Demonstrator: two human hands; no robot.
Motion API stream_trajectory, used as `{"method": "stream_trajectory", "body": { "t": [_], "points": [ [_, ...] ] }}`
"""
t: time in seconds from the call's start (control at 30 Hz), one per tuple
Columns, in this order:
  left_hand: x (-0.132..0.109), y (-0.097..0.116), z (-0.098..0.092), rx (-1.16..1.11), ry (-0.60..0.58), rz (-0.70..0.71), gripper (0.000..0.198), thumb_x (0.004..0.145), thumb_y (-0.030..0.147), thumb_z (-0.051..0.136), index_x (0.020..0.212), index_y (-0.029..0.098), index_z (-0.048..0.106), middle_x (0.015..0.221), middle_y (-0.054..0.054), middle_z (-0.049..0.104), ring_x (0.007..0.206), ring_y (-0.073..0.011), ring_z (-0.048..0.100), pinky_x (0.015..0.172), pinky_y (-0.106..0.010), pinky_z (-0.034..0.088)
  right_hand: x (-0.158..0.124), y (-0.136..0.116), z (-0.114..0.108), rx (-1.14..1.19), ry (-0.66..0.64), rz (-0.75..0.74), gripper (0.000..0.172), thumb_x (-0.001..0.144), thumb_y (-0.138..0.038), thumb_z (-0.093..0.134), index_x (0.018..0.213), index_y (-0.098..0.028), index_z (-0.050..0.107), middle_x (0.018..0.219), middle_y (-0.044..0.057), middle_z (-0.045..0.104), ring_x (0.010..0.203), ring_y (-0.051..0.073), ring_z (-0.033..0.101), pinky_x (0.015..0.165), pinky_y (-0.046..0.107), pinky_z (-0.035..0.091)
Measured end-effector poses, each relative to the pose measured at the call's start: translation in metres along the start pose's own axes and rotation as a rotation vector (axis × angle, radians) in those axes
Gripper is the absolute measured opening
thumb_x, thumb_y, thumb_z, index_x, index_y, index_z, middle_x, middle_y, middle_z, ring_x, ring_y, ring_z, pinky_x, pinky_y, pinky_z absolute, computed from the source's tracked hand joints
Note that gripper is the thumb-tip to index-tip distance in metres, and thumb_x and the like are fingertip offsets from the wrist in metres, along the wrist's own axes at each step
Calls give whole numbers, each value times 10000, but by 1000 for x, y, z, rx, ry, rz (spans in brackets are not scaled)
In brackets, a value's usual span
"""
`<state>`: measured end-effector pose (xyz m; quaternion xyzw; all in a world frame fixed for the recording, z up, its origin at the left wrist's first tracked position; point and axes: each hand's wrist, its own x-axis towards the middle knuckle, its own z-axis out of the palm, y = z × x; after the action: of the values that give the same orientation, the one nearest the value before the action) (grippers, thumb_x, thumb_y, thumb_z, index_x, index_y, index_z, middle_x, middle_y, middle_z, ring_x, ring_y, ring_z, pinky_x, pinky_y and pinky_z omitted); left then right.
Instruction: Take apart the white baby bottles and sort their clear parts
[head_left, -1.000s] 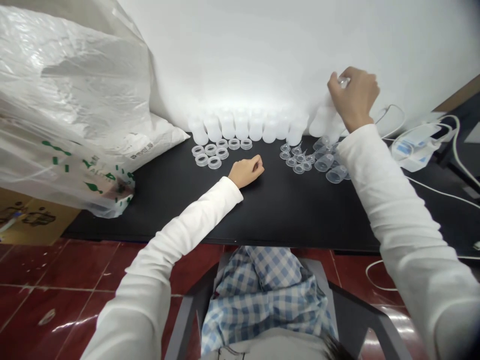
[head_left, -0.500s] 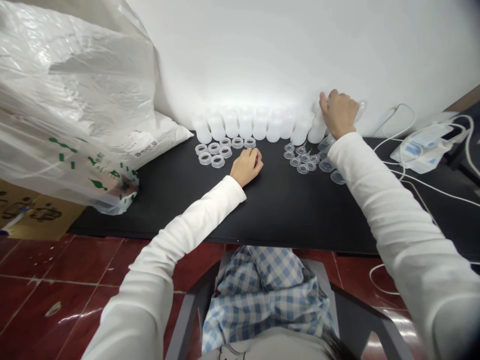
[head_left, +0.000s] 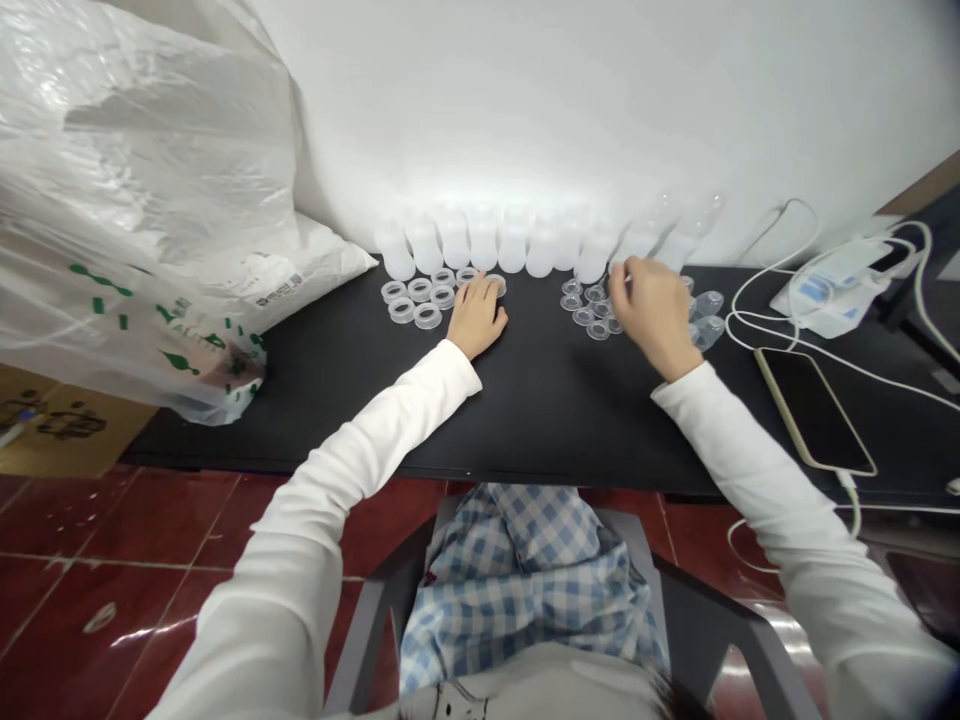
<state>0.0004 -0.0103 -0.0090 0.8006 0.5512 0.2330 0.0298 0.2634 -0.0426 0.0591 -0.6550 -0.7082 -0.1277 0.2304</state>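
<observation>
My left hand (head_left: 477, 312) rests on the black table with its fingers reaching over the near right edge of a group of clear collar rings (head_left: 427, 315). Its thumb stands apart, and I see nothing gripped. My right hand (head_left: 654, 312) is curled over the right side of a cluster of clear bottle nipples (head_left: 598, 329); its fingertips are bent down, and what they hold, if anything, is hidden. Behind both hands, a row of frosted white bottles (head_left: 513, 245) stands against the wall. The two at the right end carry clear domed caps (head_left: 709, 210).
Clear domed caps (head_left: 707, 330) lie right of my right hand. Farther right are a phone (head_left: 814, 410), white cables (head_left: 750, 318) and a blue-and-white packet (head_left: 829, 300). Large plastic bags (head_left: 187, 180) fill the left side, above a cardboard box (head_left: 75, 425).
My right hand has come down from the bottles at the right end to the nipples. A clear-capped bottle now shows where it was. My left hand has shifted slightly left, its fingers now over the rings.
</observation>
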Motion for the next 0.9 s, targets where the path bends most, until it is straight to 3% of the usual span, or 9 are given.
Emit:
{"method": "stream_trajectory", "body": {
  "t": [0.17, 0.3, 0.47, 0.57, 0.67, 0.8, 0.9],
  "points": [
    [-1, 1, 1, -69, 15, 135, 352, 968, 172, 513, 1300, 135, 621, 1339, -192, 677, 1312, -323, 628, 1148, -487, 467, -34, 3, 26, -99, -99, -168, 304, 1030, -371, 477, 998, -110, 630, 932, 216, 678, 928, 358, 641, 814, 463, 497],
    [-6, 10, -2, -96, -42, 241, 275, 959, 148, 526, 1208, 145, 643, 1178, -154, 686, 1160, -303, 645, 1043, -457, 504, -41, 8, 36, -11, -184, -228, 209, 954, -244, 559, 1096, -100, 614, 1023, 228, 695, 977, 359, 655, 868, 478, 537],
    [-9, 13, -1, -164, -57, 318, 282, 972, 191, 564, 1240, 147, 641, 1190, -155, 662, 1137, -292, 631, 1045, -461, 518, -39, 20, 51, 216, -177, -185, 272, 832, -97, 598, 1100, -137, 624, 1052, 186, 690, 1023, 353, 665, 938, 513, 557],
    [-8, 9, 3, -221, -23, 301, 395, 966, 252, 628, 1343, 136, 604, 1350, -187, 614, 1227, -303, 618, 1123, -482, 495, -38, 26, 50, 230, -202, -112, 224, 795, -73, 627, 1008, -144, 631, 981, 168, 667, 963, 352, 670, 926, 530, 563],
    [-8, 6, 6, -290, -46, 265, 429, 969, 268, 641, 1381, 159, 589, 1430, -170, 603, 1282, -294, 617, 1170, -479, 472, -37, 22, 39, 266, -120, -115, 193, 802, -133, 689, 968, -181, 604, 1010, 147, 633, 943, 331, 654, 906, 526, 576],
    [-6, 7, 6, -454, -63, 178, 308, 931, 244, 695, 1230, 177, 659, 1263, -113, 711, 1197, -259, 655, 1146, -445, 486, -37, 1, 29, 415, 5, -233, 233, 834, -166, 677, 1029, -212, 559, 1115, 139, 605, 1003, 300, 644, 930, 503, 583],
    [-4, 10, 6, -775, -32, -1, 250, 911, 295, 742, 1126, 188, 670, 1123, -78, 750, 1055, -199, 690, 1013, -356, 551, -40, -19, 40, 646, -20, -319, 226, 869, -148, 597, 1072, -231, 542, 1059, 97, 638, 954, 255, 668, 892, 454, 604]
  ]
}}
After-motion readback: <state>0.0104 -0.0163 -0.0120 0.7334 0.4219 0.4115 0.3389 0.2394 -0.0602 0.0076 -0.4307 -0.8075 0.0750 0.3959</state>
